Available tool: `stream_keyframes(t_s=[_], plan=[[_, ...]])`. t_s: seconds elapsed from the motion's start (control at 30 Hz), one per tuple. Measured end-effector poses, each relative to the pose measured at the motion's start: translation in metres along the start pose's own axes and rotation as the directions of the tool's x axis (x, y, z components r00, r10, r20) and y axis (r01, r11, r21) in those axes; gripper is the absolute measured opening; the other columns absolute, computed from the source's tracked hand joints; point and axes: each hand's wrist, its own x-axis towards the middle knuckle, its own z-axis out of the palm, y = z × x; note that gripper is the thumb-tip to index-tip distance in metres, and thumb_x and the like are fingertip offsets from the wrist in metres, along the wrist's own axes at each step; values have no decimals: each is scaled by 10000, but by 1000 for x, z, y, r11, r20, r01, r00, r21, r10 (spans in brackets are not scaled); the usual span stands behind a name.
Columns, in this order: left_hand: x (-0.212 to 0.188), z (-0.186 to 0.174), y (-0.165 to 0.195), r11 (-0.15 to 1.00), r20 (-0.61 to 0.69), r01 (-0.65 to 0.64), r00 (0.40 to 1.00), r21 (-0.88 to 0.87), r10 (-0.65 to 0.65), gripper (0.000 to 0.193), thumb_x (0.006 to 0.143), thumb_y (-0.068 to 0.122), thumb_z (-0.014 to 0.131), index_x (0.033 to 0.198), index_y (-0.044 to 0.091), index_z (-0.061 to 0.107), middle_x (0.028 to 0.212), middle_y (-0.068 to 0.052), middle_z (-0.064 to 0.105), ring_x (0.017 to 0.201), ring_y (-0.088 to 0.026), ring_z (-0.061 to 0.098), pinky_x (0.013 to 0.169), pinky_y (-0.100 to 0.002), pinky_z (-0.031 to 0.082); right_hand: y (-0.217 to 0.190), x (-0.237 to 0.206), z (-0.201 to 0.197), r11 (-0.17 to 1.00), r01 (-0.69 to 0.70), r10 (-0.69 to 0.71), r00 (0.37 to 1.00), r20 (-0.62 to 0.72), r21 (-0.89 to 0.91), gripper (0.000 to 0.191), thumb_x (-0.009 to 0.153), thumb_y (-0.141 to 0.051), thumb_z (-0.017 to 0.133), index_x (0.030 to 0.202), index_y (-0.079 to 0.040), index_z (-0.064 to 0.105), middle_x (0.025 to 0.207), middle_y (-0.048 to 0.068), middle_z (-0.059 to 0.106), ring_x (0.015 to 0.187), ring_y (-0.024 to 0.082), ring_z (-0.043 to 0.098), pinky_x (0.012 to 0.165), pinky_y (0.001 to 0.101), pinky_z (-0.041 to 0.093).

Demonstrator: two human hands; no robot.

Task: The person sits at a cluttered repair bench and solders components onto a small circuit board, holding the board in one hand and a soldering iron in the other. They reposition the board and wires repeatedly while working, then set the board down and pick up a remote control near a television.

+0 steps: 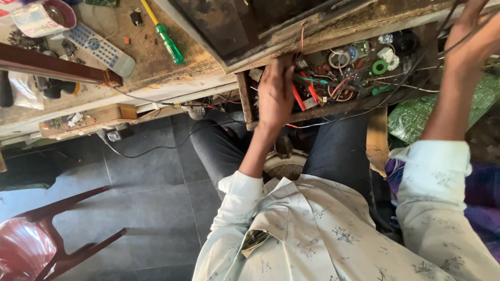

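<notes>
**A:** Where are the hands right now?

**B:** The left hand (275, 93) is down in the open wooden drawer (333, 106) that hangs under the table (156, 78), its back turned up to the camera. The fingers (284, 65) are curled in among the loose wires (341, 86) and small parts at the drawer's left end, close to some red-handled tools (304, 96). Whether they are clamped on anything I cannot tell, since the tips are buried.

**A:** And the other one?

**B:** The right hand (469, 39) is raised at the far right, over the drawer's right end, with dark cables (416, 67) running by it. It looks closed around one of them, but the grip itself is hidden at the frame's edge.

**A:** So which step is this?

**B:** I judge it a rummage: sorting through the clutter, nothing lifted clear yet. A green roll of tape (379, 66) lies further right in the drawer, untouched.

**A:** What does the next move call for?

**B:** Probably parting the tangle gently, so a pulled wire does not drag its neighbours out. The green-handled screwdriver (167, 41) and the remote control (101, 48) lie on the table, well apart from both hands
</notes>
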Motion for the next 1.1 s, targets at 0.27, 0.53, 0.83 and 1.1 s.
stream_keyframes(t_s=[0.27,0.53,0.83,1.1], plan=[[-6,-5,-28,989,13,-147,989,25,147,523,1058,118,642,1493,-7,379,1103,-241,670,996,-457,638,854,-532,519,-140,-129,22,839,196,-144,980,-140,508,702,1123,-239,786,1556,-95,252,1571,94,359,1395,287,557,1158,382,462],[-3,8,-44,956,79,-243,963,-167,258,635,1099,56,598,1598,69,206,1119,-208,663,938,-408,651,809,-459,532,-217,-157,50,927,-12,-60,982,179,375,708,1051,14,768,1560,-37,278,1512,213,334,1279,320,491,1112,400,429],[10,2,-45,863,230,-90,945,-497,231,441,1153,63,529,1528,43,297,1165,-140,644,902,-221,596,844,-294,545,-211,-159,61,969,51,-67,996,58,243,769,966,101,778,1540,-53,290,1543,271,273,1442,476,342,1197,535,337],[9,-18,-8,740,509,391,858,-547,-77,288,1144,117,500,1404,2,454,1105,-72,622,932,-117,521,808,-249,485,-206,-167,29,803,-135,69,988,135,580,752,951,232,647,1533,-93,299,1458,124,359,1271,236,562,1043,322,559]])
